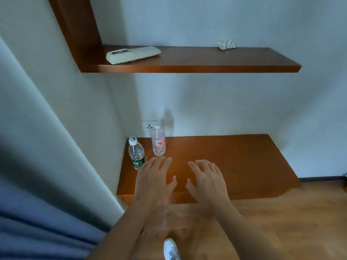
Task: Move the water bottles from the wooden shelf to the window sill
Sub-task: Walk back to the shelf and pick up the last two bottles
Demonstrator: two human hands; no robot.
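Observation:
Two clear water bottles stand upright at the left end of the lower wooden shelf [234, 156]. The green-labelled bottle [136, 153] is nearer the shelf's front. The red-labelled bottle [158, 141] stands behind it, by the wall. My left hand [155, 178] hovers palm down over the shelf, fingers spread, just right of the green-labelled bottle and in front of the red-labelled one. My right hand [206, 180] is beside it, also spread and empty. No window sill is in view.
An upper wooden shelf [187, 68] carries a white remote control [132, 54] and a crumpled white tissue [226, 44]. A wall socket [149, 125] sits behind the bottles. A grey-blue curtain [33, 212] hangs at the left. Wooden floor and a white shoe [170, 249] lie below.

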